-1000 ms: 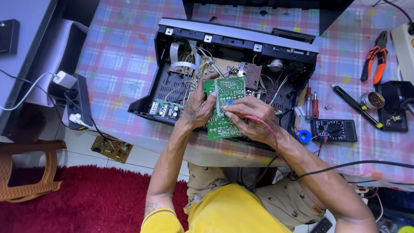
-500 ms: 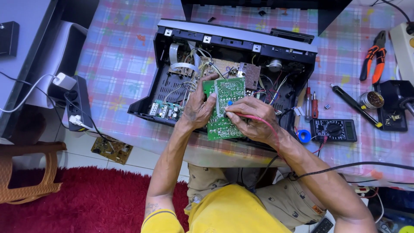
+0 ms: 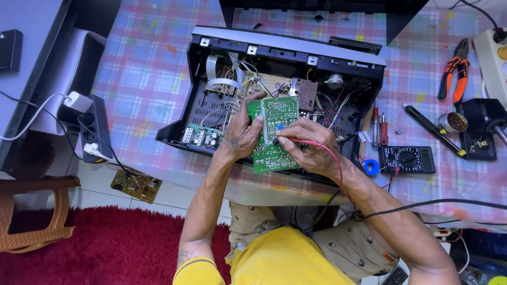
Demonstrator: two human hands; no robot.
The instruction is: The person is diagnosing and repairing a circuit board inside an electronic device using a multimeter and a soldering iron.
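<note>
Green rectangular circuit board [image 3: 273, 134] held tilted above the front edge of the opened black plastic player chassis [image 3: 274, 95], near the table's front edge. Left hand [image 3: 240, 132] clasped round the board's left edge; right hand [image 3: 306, 145] pinched shut on a red-wired meter probe [image 3: 282, 140] — tip against the board. Cover off, board lifted out, probing seemingly in progress — refitting not yet done. Black digital multimeter [image 3: 406, 158] just right of the chassis; orange-handled pliers [image 3: 455, 68] toward the back right corner.

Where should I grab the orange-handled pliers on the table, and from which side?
Probably by the two orange handles, coming from above. The pliers lie flat on the checked tablecloth, jaws pointing away, handles splayed toward the solder reel. Close around both handles at mid-length; their near ends sit close to the reel.
</note>
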